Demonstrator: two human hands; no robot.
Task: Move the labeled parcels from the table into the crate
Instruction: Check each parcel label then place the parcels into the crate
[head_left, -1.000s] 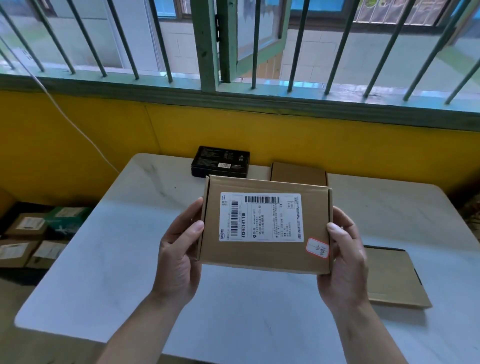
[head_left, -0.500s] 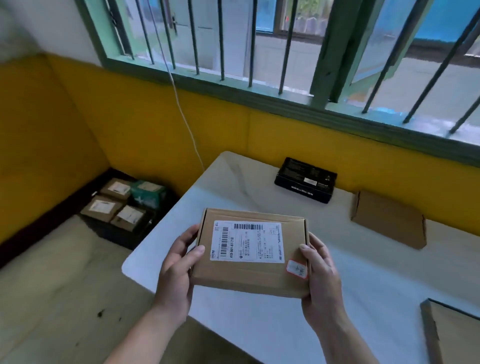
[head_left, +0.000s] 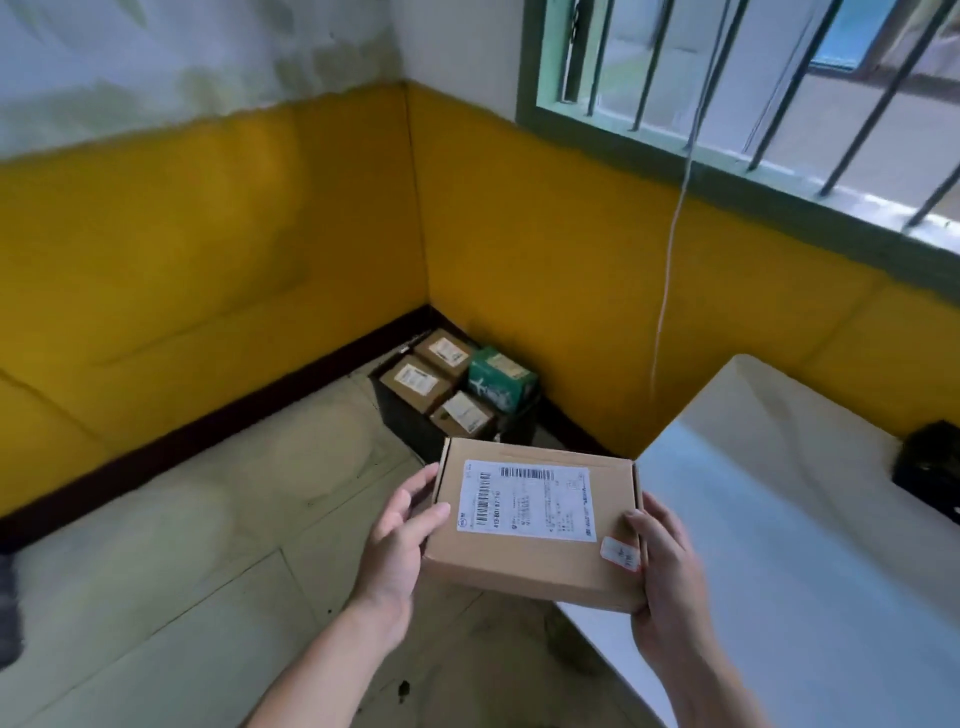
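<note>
Left hand (head_left: 400, 540) and right hand (head_left: 662, 577) clasped parcel (head_left: 535, 525) by short ends, long axis 9-to-3; crate (head_left: 402, 423) sat at 11 o'clock beyond, nearer left hand.

This looks like a plain back room used for sorting parcels. The walls (head_left: 208, 234) are painted yellow below and worn white above. The window (head_left: 727, 104) has a green frame and metal bars (head_left: 647, 67), and the floor (head_left: 156, 597) is bare and stained. In the corner, a black crate (head_left: 405, 426) on the floor holds cardboard boxes (head_left: 415, 382) with shipping labels and one green box (head_left: 501, 382). A cardboard parcel (head_left: 530, 566) with a printed barcode label (head_left: 527, 501) is held just beside a white surface (head_left: 779, 519).
</note>
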